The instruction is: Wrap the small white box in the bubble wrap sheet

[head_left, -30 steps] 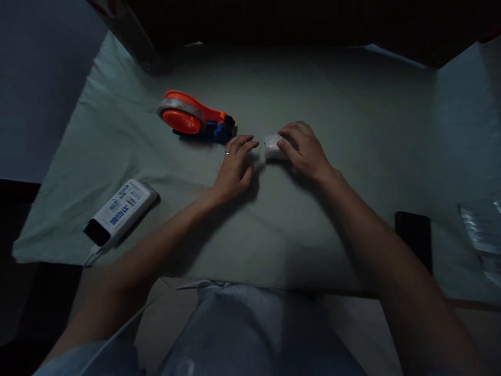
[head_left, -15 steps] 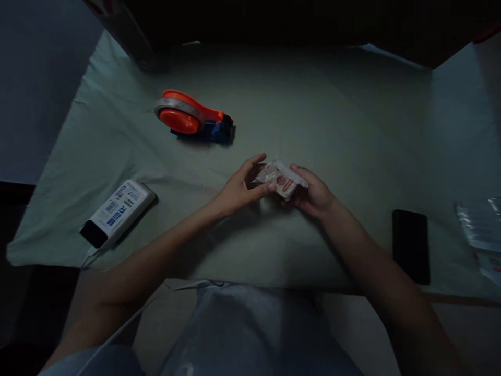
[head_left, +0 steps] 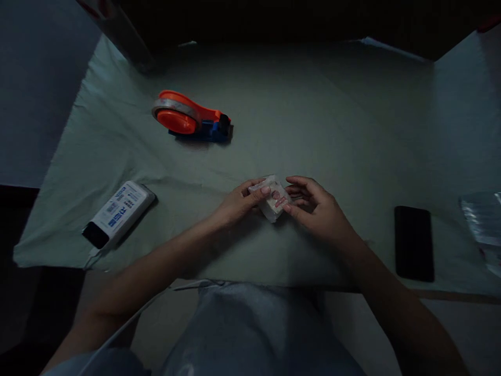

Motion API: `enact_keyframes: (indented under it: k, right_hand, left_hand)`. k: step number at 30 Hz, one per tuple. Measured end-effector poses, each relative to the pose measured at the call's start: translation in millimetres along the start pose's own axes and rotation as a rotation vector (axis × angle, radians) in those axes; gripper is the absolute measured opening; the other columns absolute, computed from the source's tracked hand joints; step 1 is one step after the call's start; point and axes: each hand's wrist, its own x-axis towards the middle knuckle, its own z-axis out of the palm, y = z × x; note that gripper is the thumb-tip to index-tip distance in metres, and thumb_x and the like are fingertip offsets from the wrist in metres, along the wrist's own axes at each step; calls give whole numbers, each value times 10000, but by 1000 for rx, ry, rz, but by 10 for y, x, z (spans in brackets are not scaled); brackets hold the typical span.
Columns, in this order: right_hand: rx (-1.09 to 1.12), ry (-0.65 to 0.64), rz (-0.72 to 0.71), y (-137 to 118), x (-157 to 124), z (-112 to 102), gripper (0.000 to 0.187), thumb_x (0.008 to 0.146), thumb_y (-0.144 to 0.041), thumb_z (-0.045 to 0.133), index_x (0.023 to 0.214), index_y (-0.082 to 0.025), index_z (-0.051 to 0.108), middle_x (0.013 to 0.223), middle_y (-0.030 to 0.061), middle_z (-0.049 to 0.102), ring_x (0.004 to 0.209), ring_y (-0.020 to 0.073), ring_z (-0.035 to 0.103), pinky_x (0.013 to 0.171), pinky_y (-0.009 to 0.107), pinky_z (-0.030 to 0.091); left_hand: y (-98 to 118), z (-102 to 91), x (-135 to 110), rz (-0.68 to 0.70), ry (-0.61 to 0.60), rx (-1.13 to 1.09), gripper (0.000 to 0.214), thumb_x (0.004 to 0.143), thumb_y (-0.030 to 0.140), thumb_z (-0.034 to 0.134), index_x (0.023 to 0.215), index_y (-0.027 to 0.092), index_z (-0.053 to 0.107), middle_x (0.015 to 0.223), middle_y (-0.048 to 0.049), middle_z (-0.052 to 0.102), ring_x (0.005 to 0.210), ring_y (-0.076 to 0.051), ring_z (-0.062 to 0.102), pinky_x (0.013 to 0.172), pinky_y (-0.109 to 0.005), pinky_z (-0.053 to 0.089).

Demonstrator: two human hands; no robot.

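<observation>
A small box-shaped packet (head_left: 273, 202) in clear plastic wrap, with red print on its pale face, is held above the cloth. My left hand (head_left: 245, 201) grips its left side, the thumb lying across the top and the fingers mostly hidden behind. At the right corner, my right hand (head_left: 319, 209) touches the packet with its thumb tip and curled fingers, while the index finger is raised off it. Beyond my left hand lies an orange and blue tape dispenser (head_left: 191, 117) with a roll of clear tape.
A pale green cloth (head_left: 332, 130) covers the table. To the left lies a white power bank (head_left: 121, 209) with blue print and a cable. On the right are a black phone-like slab (head_left: 414, 243) and clear plastic packaging (head_left: 483, 219). A dark panel (head_left: 274, 21) stands along the back.
The packet has turned and come slightly nearer to me, its plastic now folded closer around it. My right hand has loosened and raised its index finger; my left thumb has moved onto the top.
</observation>
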Motion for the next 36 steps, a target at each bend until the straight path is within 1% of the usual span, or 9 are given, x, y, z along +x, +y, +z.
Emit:
enact_keyframes:
  k: [3, 8, 13, 18, 22, 26, 29, 31, 36]
  right_hand:
    - [-136, -4, -68, -63, -58, 60, 425, 806, -254, 628, 1221, -266, 533, 1123, 49, 659, 1023, 200, 642, 831, 335, 562]
    - [-262, -67, -146, -129, -93, 76, 393, 859, -246, 561, 1250, -253, 516, 1173, 56, 653, 999, 193, 665, 834, 329, 567]
    - [-432, -29, -216, -155, -119, 81, 324, 862, -210, 534, 1184, -237, 533, 990, 51, 706, 860, 186, 693, 716, 298, 562]
    - [-691, 41, -294, -173, -158, 113, 193, 858, -207, 522, 1042, -205, 583, 854, 57, 718, 716, 185, 672, 616, 293, 498]
    - [-879, 47, -382, -186, -164, 137, 165, 902, -212, 466, 944, -182, 622, 823, 64, 723, 705, 179, 656, 601, 290, 440]
    - [-974, 28, -477, -173, -139, 151, 220, 908, -199, 429, 814, -177, 626, 718, 57, 692, 624, 166, 610, 562, 299, 388]
    - [-920, 110, -473, -136, -110, 158, 175, 874, -187, 451, 776, -184, 596, 654, 37, 644, 575, 155, 570, 537, 297, 369]
    - [-769, 224, -373, -105, -89, 165, 117, 849, -194, 481, 778, -204, 572, 644, 10, 620, 545, 136, 541, 530, 283, 374]
    - [-86, 359, -35, -73, -38, 204, 69, 840, -258, 527, 780, -237, 551, 793, -2, 652, 711, 142, 599, 632, 272, 465]
  left_hand:
    - [-90, 70, -25, 70, 66, 35, 759, 646, 583, 738, 1239, 178, 490, 1084, -96, 629, 953, -204, 626, 824, -310, 499]
    - [-114, 131, -136, 180, 79, 261, 1180, 619, 369, 822, 1473, 196, 26, 1218, -118, 549, 1149, -231, 539, 1046, -420, 352]
    - [-75, 118, -201, 249, 67, 440, 1178, 667, 374, 788, 1483, 227, -49, 1169, -94, 562, 1136, -232, 540, 1056, -446, 342]
    - [-67, 124, -250, 283, 18, 491, 1162, 667, 396, 789, 1480, 224, -24, 1214, -109, 532, 1140, -238, 534, 1038, -427, 378]
    - [-70, 145, -302, 244, -91, 420, 800, 792, 391, 673, 1405, 222, 187, 1096, -79, 570, 1014, -197, 579, 939, -357, 445]
    - [-49, 170, -332, 237, -88, 405, 605, 813, 341, 641, 1292, 215, 294, 1032, -47, 571, 955, -159, 567, 872, -289, 452]
    - [-36, 182, -333, 224, -58, 383, 540, 792, 301, 649, 1229, 210, 346, 992, -32, 560, 902, -145, 559, 816, -269, 458]
    - [-36, 183, -326, 204, -34, 319, 576, 755, 278, 670, 1233, 210, 355, 988, -28, 554, 872, -139, 558, 787, -264, 463]
    - [-46, 178, -293, 126, -2, 95, 844, 631, 221, 721, 1348, 235, 276, 1102, -50, 554, 951, -162, 572, 830, -284, 471]
